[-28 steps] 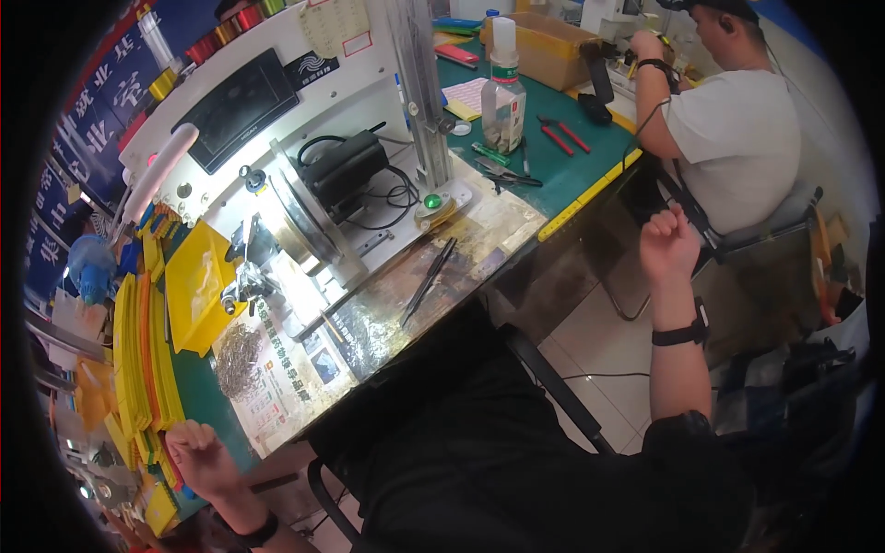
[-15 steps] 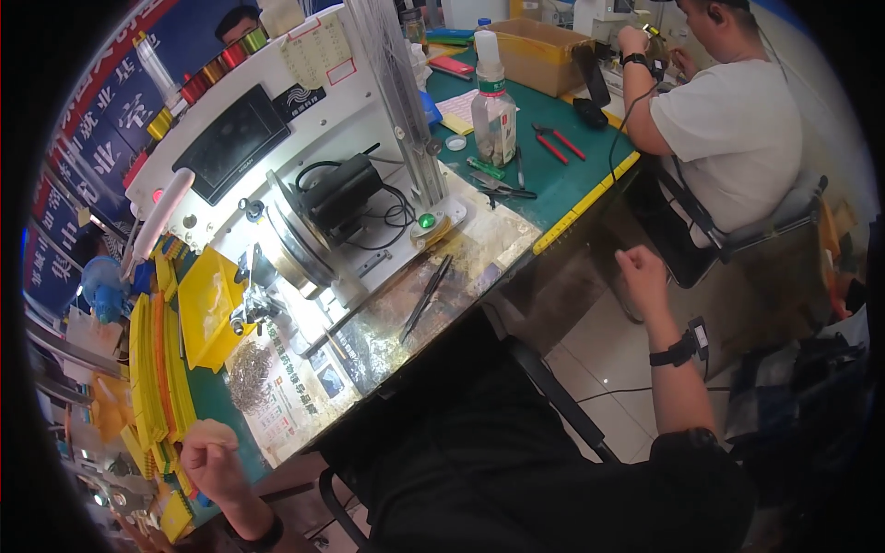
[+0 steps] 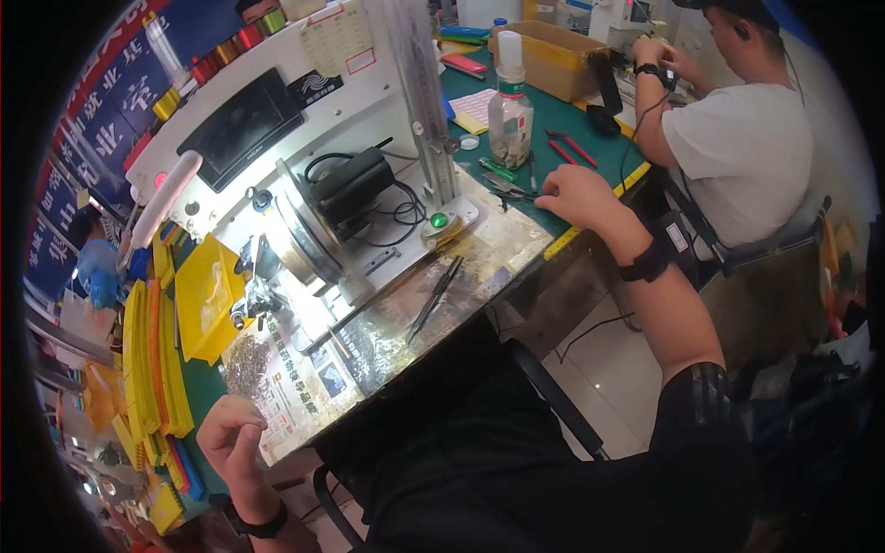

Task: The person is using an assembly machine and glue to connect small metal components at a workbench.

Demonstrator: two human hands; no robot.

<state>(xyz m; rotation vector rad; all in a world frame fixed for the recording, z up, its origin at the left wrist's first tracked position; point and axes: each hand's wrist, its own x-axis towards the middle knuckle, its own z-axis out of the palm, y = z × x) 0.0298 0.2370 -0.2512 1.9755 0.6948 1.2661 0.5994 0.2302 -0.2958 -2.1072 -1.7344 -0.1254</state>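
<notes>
My right hand is over the table's right edge, its fingers bent together at the handle ends of the dark pliers, which lie on the worktop. The fingertips cover the handle ends. Low on the left, my left hand hovers by the near corner of a printed sheet, fingers curled in against the thumb; whatever may be between them is hidden. Just beyond it lies a heap of small metal pieces. Dark tweezers rest on the worn worktop between my hands.
A white machine with a dark screen and a round wheel stands ahead. Left are a yellow tray and yellow strips. Farther right are a plastic bottle, red-handled pliers, a cardboard box and a seated co-worker.
My right hand has swung from beside the table up and left to the dark pliers. My left hand has risen slightly and shifted right. The view has shifted a little.
</notes>
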